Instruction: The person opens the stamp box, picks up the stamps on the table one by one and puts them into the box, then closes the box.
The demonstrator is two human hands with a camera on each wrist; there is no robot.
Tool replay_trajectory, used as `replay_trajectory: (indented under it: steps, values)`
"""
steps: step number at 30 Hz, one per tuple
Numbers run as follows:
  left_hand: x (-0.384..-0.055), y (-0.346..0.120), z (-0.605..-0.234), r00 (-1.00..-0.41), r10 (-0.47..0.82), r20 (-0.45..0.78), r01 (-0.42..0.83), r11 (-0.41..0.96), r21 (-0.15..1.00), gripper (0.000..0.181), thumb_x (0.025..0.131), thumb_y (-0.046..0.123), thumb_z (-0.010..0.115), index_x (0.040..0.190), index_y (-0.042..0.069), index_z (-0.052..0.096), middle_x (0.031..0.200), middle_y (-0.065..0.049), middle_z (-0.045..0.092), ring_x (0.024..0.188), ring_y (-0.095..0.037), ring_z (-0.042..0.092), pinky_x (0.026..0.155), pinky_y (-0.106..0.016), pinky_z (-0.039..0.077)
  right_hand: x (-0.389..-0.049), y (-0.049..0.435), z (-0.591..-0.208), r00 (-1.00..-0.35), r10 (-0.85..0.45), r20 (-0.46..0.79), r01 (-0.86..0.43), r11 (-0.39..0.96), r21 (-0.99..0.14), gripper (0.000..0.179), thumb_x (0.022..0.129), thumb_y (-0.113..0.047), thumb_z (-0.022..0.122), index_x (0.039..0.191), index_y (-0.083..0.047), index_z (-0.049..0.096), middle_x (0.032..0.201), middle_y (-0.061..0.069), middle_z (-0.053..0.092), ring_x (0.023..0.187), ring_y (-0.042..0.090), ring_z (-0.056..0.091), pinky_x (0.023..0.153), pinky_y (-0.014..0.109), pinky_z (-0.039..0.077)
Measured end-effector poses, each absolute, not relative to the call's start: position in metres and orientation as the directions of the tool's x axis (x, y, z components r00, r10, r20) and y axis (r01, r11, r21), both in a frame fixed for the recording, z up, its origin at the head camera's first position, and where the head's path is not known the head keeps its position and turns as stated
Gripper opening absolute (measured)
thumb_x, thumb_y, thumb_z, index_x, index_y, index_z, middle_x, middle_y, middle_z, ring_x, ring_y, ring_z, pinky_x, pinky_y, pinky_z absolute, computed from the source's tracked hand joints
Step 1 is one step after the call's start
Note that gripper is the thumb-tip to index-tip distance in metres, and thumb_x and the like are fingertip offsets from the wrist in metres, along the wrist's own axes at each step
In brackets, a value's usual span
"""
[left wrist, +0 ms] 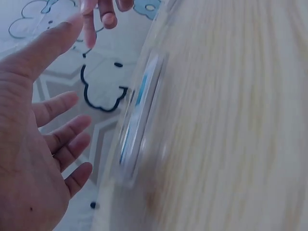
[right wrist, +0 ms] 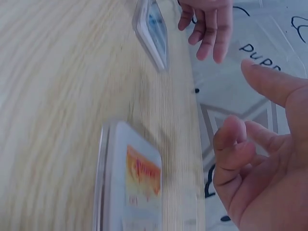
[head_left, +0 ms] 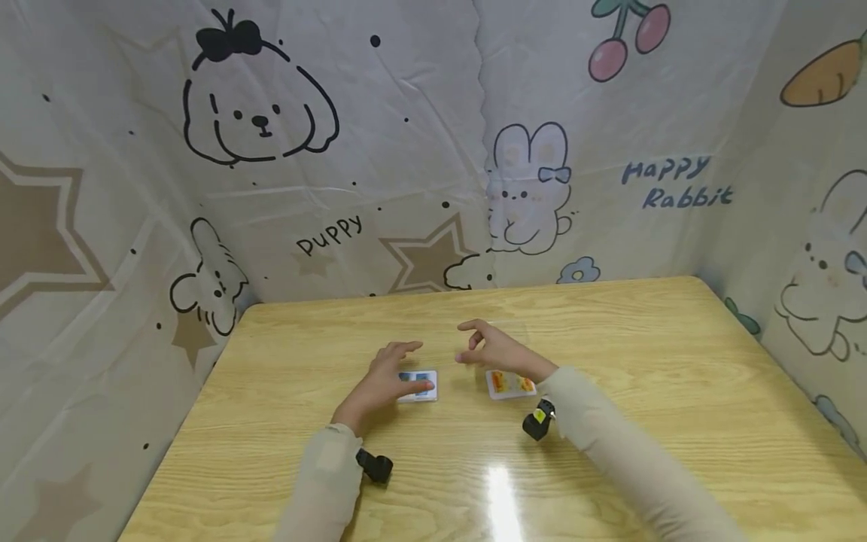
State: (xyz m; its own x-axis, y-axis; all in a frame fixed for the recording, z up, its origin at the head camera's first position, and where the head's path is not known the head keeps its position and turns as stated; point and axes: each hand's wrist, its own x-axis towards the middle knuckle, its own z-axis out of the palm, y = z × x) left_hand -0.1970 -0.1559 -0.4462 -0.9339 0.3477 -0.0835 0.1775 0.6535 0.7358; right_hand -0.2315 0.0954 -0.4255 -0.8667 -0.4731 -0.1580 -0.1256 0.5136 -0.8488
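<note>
Two small stacks of cards lie flat on the wooden table. Over the left, blue-and-white stack [head_left: 428,376] hovers my left hand [head_left: 382,382], fingers spread, its thumb crossing the cards in the head view. The left wrist view shows this stack [left wrist: 139,115] edge-on beside the palm, with nothing held. My right hand [head_left: 503,352] is just beyond the right, orange-and-white stack [head_left: 511,385], holding nothing. Its thumb and index finger are apart and the other fingers are loosely bent. In the right wrist view the orange-printed stack [right wrist: 142,178] is beside that hand.
A faint clear plastic piece [head_left: 516,330] lies on the table behind the right hand. The wooden table [head_left: 623,361] reaches to a printed cloth backdrop [head_left: 406,188] at the back and sides. Black wrist cameras [head_left: 375,467] sit by both sleeves.
</note>
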Motion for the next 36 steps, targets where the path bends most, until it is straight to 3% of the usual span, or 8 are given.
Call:
replay_trajectory:
  steps: [5,14,21,31,36]
  values:
    - [-0.2,-0.138,-0.446,-0.924,0.378,-0.062,0.217,0.651,0.727,0.079,0.078,0.041,0.079,0.144,0.015,0.044,0.142,-0.007,0.046,0.129,-0.031,0.042,0.104,-0.056,0.038,-0.236,0.108,-0.428,-0.878,-0.455,-0.146,-0.145,0.544,-0.826,0.067,0.092,-0.026,0.067,0.145,-0.001,0.036,0.1,0.01,0.046,0.068,0.014,0.04,0.06,0.027,0.037]
    - [-0.205,-0.104,-0.448,-0.897,0.435,-0.08,0.261,0.666,0.698,0.081,0.077,0.043,0.08,0.144,0.017,0.043,0.141,-0.006,0.048,0.127,-0.029,0.045,0.103,-0.053,0.039,-0.248,0.138,-0.432,-0.902,-0.405,-0.15,-0.132,0.591,-0.796,0.068,0.092,-0.026,0.066,0.147,-0.001,0.034,0.104,0.011,0.045,0.084,0.019,0.044,0.071,0.029,0.038]
    - [-0.205,-0.085,-0.452,-0.875,0.473,-0.103,0.278,0.665,0.694,0.083,0.075,0.046,0.08,0.144,0.018,0.044,0.139,-0.008,0.049,0.126,-0.03,0.046,0.105,-0.053,0.037,-0.255,0.155,-0.436,-0.908,-0.383,-0.171,-0.108,0.607,-0.787,0.076,0.09,-0.03,0.068,0.15,-0.004,0.03,0.107,0.013,0.045,0.076,0.017,0.04,0.062,0.027,0.035]
    - [-0.206,-0.068,-0.453,-0.838,0.515,-0.181,0.307,0.718,0.624,0.088,0.074,0.055,0.078,0.146,0.02,0.042,0.14,-0.007,0.049,0.131,-0.028,0.045,0.11,-0.052,0.035,-0.265,0.171,-0.447,-0.912,-0.354,-0.206,-0.079,0.645,-0.76,0.081,0.088,-0.033,0.07,0.151,-0.004,0.026,0.118,0.021,0.045,0.094,0.025,0.047,0.075,0.031,0.041]
    - [-0.204,-0.066,-0.454,-0.84,0.508,-0.188,0.325,0.75,0.576,0.086,0.074,0.056,0.076,0.145,0.02,0.043,0.136,-0.005,0.051,0.127,-0.024,0.048,0.11,-0.049,0.035,-0.273,0.174,-0.452,-0.914,-0.334,-0.23,-0.054,0.663,-0.747,0.082,0.088,-0.031,0.071,0.151,-0.005,0.026,0.113,0.018,0.043,0.09,0.024,0.044,0.072,0.03,0.04]
